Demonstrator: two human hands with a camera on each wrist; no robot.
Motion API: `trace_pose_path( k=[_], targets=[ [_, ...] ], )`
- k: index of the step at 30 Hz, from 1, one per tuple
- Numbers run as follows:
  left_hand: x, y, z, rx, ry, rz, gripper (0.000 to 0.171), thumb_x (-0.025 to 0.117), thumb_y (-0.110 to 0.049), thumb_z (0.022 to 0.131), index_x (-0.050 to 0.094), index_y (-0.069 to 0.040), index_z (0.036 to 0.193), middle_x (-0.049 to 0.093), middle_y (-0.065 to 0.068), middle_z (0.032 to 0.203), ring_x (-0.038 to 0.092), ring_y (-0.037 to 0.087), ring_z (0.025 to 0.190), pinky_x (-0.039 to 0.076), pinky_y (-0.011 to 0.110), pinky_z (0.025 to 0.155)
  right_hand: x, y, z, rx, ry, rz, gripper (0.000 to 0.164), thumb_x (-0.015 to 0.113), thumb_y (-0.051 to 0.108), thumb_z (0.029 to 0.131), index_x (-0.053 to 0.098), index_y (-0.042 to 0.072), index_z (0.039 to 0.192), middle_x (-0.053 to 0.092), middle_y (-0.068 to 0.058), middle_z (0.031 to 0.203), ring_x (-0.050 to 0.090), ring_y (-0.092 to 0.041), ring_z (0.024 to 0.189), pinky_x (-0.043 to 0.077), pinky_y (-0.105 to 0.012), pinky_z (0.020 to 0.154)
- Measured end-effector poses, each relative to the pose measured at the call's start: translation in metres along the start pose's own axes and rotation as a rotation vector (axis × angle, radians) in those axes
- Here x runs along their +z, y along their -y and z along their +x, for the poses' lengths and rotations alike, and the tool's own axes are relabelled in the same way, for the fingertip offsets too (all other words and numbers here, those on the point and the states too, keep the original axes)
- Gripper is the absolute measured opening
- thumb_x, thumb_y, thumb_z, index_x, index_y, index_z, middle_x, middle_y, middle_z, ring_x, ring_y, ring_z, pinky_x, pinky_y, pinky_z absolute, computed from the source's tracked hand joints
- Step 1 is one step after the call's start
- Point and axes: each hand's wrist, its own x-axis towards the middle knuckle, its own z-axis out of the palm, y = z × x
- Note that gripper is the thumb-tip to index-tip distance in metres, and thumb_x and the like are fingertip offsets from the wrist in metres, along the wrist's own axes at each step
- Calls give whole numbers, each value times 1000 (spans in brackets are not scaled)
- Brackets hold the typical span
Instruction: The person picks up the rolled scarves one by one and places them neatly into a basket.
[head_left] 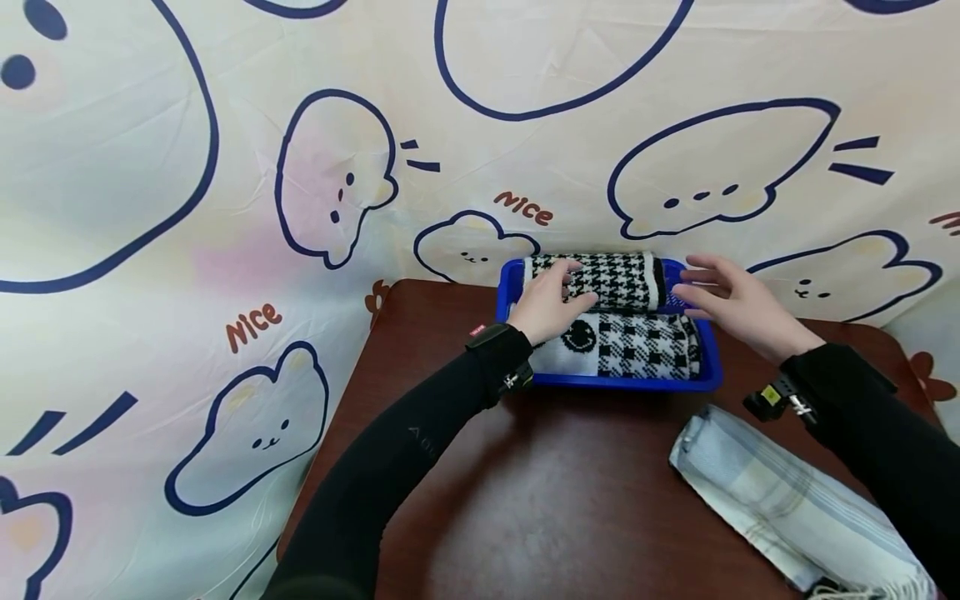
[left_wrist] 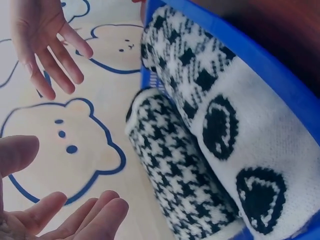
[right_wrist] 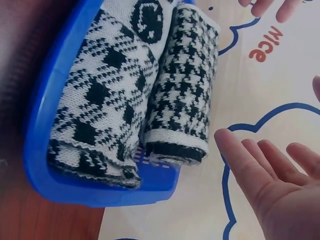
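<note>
A blue plastic basket (head_left: 708, 375) stands at the back of the table with two black-and-white knitted scarves in it. The rear one is a rolled houndstooth scarf (head_left: 615, 279). In front of it lies a folded checked scarf (head_left: 648, 348) whose white end carries dark round motifs, seen large in the left wrist view. Over the basket's left side hovers my left hand (head_left: 546, 307), fingers apart and nothing in them. My right hand (head_left: 738, 307) is raised just off the basket's right end, its fingers loosely extended and holding nothing.
A pale plaid folded scarf (head_left: 795, 500) with a fringed end lies on the brown table (head_left: 555, 500), at the right front under my right forearm. Close behind the basket hangs a cream cloth backdrop (head_left: 360, 50) printed with cartoon outlines.
</note>
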Motion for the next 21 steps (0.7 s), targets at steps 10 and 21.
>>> trace_pose_path(
  k=[10, 21],
  targets=[
    [7, -20, -15, 51, 30, 13, 57, 64, -34, 110, 44, -18, 161, 55, 6, 156, 58, 22, 136, 49, 27, 108, -3, 0, -34, -39, -39, 44, 80, 56, 37, 113, 12, 5, 172, 34, -31, 165, 57, 12, 113, 57, -14, 88],
    [19, -30, -28, 112, 99, -23, 57, 64, -32, 110, 44, -15, 162, 55, 9, 156, 58, 23, 138, 49, 28, 111, -5, -12, -67, -99, -81, 11, 67, 56, 25, 114, 23, 2, 168, 42, -25, 158, 59, 16, 113, 57, -12, 85]
  ],
)
